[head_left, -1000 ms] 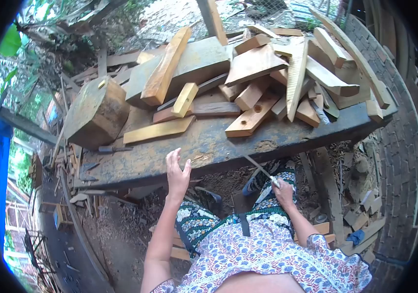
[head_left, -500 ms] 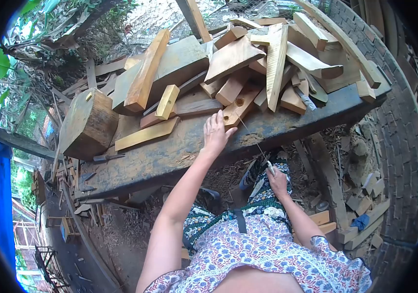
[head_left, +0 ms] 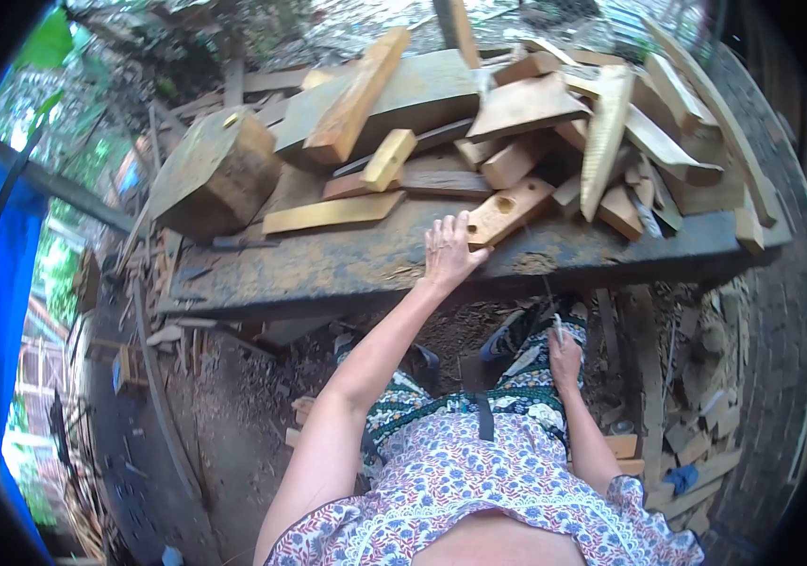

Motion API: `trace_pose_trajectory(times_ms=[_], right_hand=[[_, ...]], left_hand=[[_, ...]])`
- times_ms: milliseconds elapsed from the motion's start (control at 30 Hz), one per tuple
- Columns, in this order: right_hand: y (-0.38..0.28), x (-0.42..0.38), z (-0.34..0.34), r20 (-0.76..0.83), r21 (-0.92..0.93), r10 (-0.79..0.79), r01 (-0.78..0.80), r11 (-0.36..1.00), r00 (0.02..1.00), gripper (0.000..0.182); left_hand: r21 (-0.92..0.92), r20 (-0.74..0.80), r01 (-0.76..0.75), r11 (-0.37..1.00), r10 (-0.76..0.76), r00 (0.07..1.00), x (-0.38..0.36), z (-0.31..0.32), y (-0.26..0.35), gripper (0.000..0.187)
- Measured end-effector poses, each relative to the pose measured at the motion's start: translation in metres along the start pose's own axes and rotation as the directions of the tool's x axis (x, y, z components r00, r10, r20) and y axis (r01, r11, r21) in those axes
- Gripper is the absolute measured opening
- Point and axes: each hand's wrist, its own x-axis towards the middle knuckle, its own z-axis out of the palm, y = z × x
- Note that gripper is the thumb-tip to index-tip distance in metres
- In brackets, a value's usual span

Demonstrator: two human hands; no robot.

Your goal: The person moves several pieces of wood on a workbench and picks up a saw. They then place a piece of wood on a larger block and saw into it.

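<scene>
On the dark workbench (head_left: 328,274) in front of me, my left hand (head_left: 448,253) is lying with the fingers spread wide, palm down. It is touching the near end of a light wooden piece with a round hole (head_left: 509,209), and the thumb is pointing toward that piece. I am not gripping the piece; the hand is only resting against it and on the bench surface.

My right hand (head_left: 565,358) is staying lower, near my knee and below the bench edge. It is closed around the handle of a thin blade tool (head_left: 551,307), which is pointing up toward the bench edge. I cannot tell exactly what kind of tool it is, because it is narrow and a little blurred.

Farther on the bench, many offcuts are lying in a heap. A flat yellow strip (head_left: 332,213) is lying to the left of my left hand, and a small yellow block (head_left: 389,158) is resting just beyond it. At the far left, a big rounded wood block (head_left: 215,174) is standing on the bench. A long pale wedge with a ridged face (head_left: 604,137) is leaning on the pile to the right.
</scene>
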Motion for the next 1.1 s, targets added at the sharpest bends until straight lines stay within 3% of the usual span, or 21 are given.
trace_pose_trajectory(times_ms=[33,133,167,233,300,433,567,700,900,967,1033,1100], right_hand=[[-0.001,-0.001,0.0,0.001,0.021,-0.002,0.002,1.0,1.0,0.027],[0.004,-0.001,0.005,-0.024,0.014,-0.071,0.071,0.997,0.997,0.027],[-0.003,-0.001,0.001,0.045,-0.009,-0.009,0.01,1.0,0.999,0.026],[-0.004,-0.002,0.004,0.037,0.001,-0.021,0.021,1.0,0.999,0.026],[-0.003,-0.001,0.006,0.048,-0.028,-0.037,0.038,0.999,0.998,0.027],[-0.003,0.0,0.008,0.075,-0.002,-0.031,0.031,1.0,0.997,0.029],[-0.004,0.004,0.009,0.13,-0.037,-0.027,0.032,0.999,0.991,0.029],[-0.016,0.005,0.009,0.128,-0.076,-0.025,0.035,0.996,0.991,0.03],[-0.004,0.002,0.013,0.033,-0.089,-0.079,0.082,0.993,0.996,0.029],[-0.004,0.002,0.01,0.083,-0.126,-0.036,0.047,0.991,0.996,0.027],[-0.005,0.005,0.006,0.099,-0.109,0.0,0.011,0.994,0.995,0.032],[-0.006,0.006,0.007,0.094,-0.09,-0.013,0.021,0.996,0.995,0.032]], left_hand=[[0.017,-0.013,0.03,0.999,-0.03,0.999,-0.007,-0.008,-0.008,0.074],[-0.037,-0.051,-0.06,0.997,0.059,0.997,-0.031,-0.039,-0.023,0.074],[-0.02,-0.063,-0.031,0.999,0.03,0.998,-0.042,-0.047,-0.031,0.074],[-0.011,-0.115,-0.052,0.999,0.05,0.992,-0.062,-0.068,-0.047,0.076],[0.008,-0.086,0.064,0.998,-0.063,0.994,-0.083,-0.099,-0.059,0.075],[-0.044,-0.271,0.402,0.915,-0.398,0.877,-0.116,-0.146,-0.106,0.07],[0.025,-0.502,0.605,0.796,-0.513,0.696,-0.133,-0.163,-0.196,0.068],[0.097,-0.525,0.766,0.635,-0.621,0.582,-0.133,-0.174,-0.259,0.068],[0.133,-0.419,0.756,0.641,-0.655,0.629,-0.104,-0.153,-0.309,0.069],[0.302,-0.496,0.805,0.51,-0.638,0.59,-0.089,-0.145,-0.298,0.068],[0.323,-0.5,0.757,0.568,-0.577,0.646,-0.062,-0.138,-0.271,0.066],[0.24,-0.429,0.483,0.842,-0.354,0.831,-0.031,-0.126,-0.243,0.066]])
